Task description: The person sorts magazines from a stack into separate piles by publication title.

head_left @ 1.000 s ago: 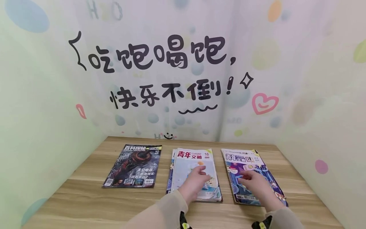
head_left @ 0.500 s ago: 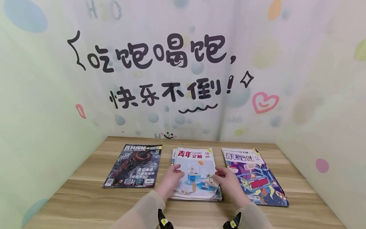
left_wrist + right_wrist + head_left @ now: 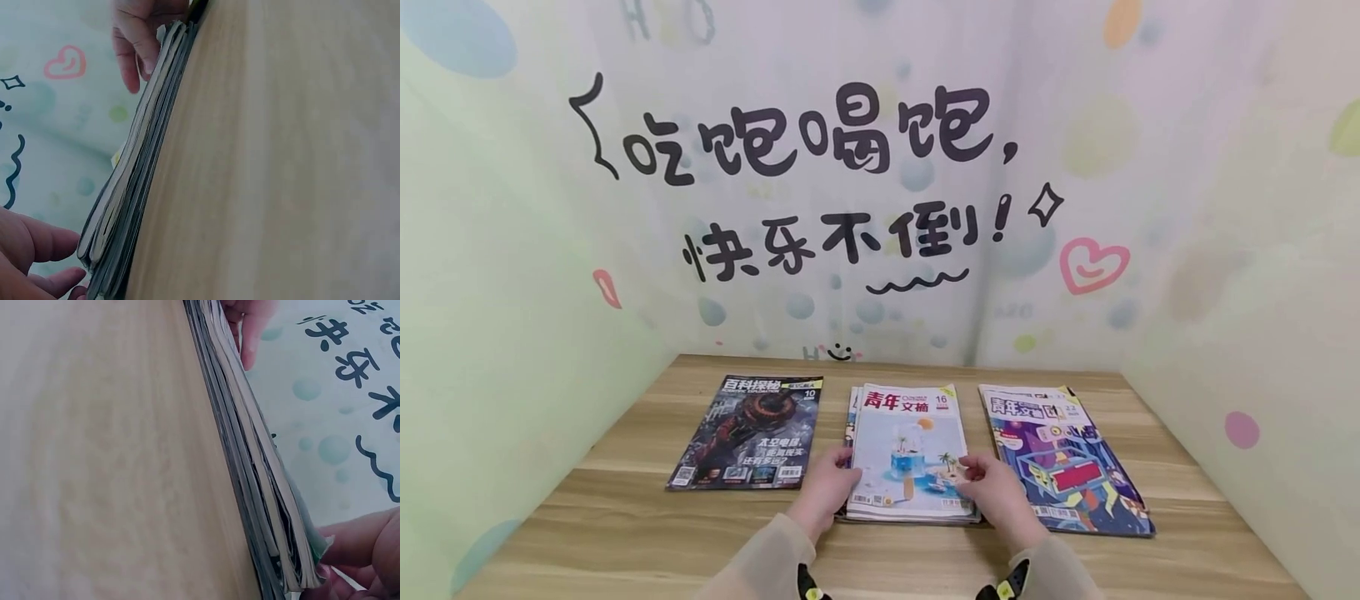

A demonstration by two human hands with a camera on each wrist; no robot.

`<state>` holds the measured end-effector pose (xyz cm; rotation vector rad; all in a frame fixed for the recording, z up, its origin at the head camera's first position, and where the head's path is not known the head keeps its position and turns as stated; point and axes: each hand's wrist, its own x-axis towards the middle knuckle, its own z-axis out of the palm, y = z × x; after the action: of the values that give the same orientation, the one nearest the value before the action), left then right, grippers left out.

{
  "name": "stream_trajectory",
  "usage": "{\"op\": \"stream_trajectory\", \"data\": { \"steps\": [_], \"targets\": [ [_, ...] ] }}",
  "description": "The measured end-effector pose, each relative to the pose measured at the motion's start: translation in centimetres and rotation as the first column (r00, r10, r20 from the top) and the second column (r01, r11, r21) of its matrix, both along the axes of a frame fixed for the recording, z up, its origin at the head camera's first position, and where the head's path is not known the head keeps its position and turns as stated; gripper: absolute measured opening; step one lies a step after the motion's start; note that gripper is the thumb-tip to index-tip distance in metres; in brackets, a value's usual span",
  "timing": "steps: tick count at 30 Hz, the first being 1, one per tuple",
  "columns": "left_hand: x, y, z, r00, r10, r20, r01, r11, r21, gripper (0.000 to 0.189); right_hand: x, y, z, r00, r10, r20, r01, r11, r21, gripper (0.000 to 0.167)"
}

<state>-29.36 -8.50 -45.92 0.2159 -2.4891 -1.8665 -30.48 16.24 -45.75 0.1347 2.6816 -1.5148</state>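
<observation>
A stack of magazines (image 3: 910, 467) lies in the middle of the table, a pale-blue beach cover on top. My left hand (image 3: 827, 492) holds its left side near the front corner. In the left wrist view, the left hand's thumb (image 3: 56, 240) meets the upper magazines' spines, with the other fingers lower at the edge. My right hand (image 3: 1000, 496) grips the right side near the front corner. The right wrist view has the right thumb (image 3: 356, 540) against the slightly curled cover corner and fingers below it. Fingertips are partly hidden behind the stack.
A dark magazine (image 3: 748, 433) with a space picture lies to the left on the wooden table (image 3: 625, 525). Several purple-covered magazines (image 3: 1075, 475) lie stacked to the right, close to my right hand. A printed curtain (image 3: 880, 325) stands behind the table.
My left hand has moved left off the middle cover, and my right hand has come left from the purple magazines. Both then slid nearer along the middle stack's sides; its upper magazines shifted slightly.
</observation>
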Motion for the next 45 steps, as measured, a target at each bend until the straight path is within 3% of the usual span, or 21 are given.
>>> {"op": "stream_trajectory", "data": {
  "steps": [6, 15, 25, 30, 37, 45],
  "targets": [
    [0.3, 0.2, -0.4, 1.0, 0.025, 0.014, -0.024, 0.999, -0.039, 0.048, 0.3, 0.2, -0.4, 0.999, -0.034, 0.003, 0.034, 0.999, 0.01, 0.045],
    [0.3, 0.5, 0.1, 0.999, 0.007, 0.041, -0.009, 0.999, 0.036, 0.049, 0.6, 0.2, -0.4, 0.999, -0.037, 0.027, 0.037, 0.999, 0.021, 0.052],
    [0.4, 0.8, 0.6, 0.999, -0.025, -0.042, 0.027, 0.998, 0.065, 0.047, 0.5, 0.2, -0.5, 0.999, -0.032, 0.026, 0.032, 0.999, 0.002, 0.051],
    [0.5, 0.8, 0.7, 0.998, -0.063, -0.03, 0.065, 0.995, 0.075, 0.05, 0.6, 0.2, -0.5, 0.999, -0.04, 0.03, 0.04, 0.999, 0.003, 0.051],
    [0.7, 0.7, 0.6, 0.986, -0.16, 0.051, 0.139, 0.949, 0.283, 0.067, 0.7, 0.2, -0.4, 0.998, -0.039, 0.039, 0.039, 0.999, 0.001, 0.051],
    [0.6, 0.6, -0.1, 0.988, -0.142, 0.054, 0.101, 0.876, 0.472, 0.067, 0.7, 0.2, -0.4, 0.998, -0.044, 0.042, 0.047, 0.996, -0.076, 0.052]
  ]
}}
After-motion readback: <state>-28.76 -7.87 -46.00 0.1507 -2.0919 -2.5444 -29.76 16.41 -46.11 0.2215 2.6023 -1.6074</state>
